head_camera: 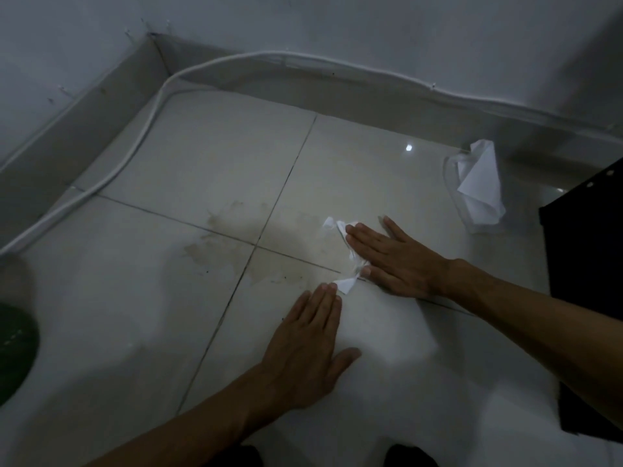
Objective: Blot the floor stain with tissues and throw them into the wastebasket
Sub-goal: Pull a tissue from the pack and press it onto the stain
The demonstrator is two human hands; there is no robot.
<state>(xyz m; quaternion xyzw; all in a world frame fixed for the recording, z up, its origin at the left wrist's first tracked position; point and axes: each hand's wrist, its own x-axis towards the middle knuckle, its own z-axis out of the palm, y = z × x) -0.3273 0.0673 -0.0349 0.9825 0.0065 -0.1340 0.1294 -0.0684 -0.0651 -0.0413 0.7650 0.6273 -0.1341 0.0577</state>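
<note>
On the pale tiled floor (387,348), close to the point where four tiles are meeting, a crumpled white tissue (340,230) is lying under the right hand (397,254). This hand is lying flat, with the fingers straight and close together, and it is pressing the tissue down; white corners of the paper are sticking out past the fingertips and beside the thumb. The left hand (303,352) is also lying flat on the floor, palm down, fingers straight, thumb spread to the side. Its fingertips are touching, or almost touching, the lowest corner of the tissue; I cannot tell which.

The brownish stain (215,237) is spreading over the tiles just to the left of the tissue, across the dark joint lines. Further right, well apart from the hands, a clear plastic tissue pack (478,190) is standing on the floor with white tissue sticking up out of it. A black object (586,264) is showing at the right edge, and a dark green round thing (13,348) at the left edge; what they are is not clear. A white cable (151,126) is running along the bottom of the wall (337,25).
</note>
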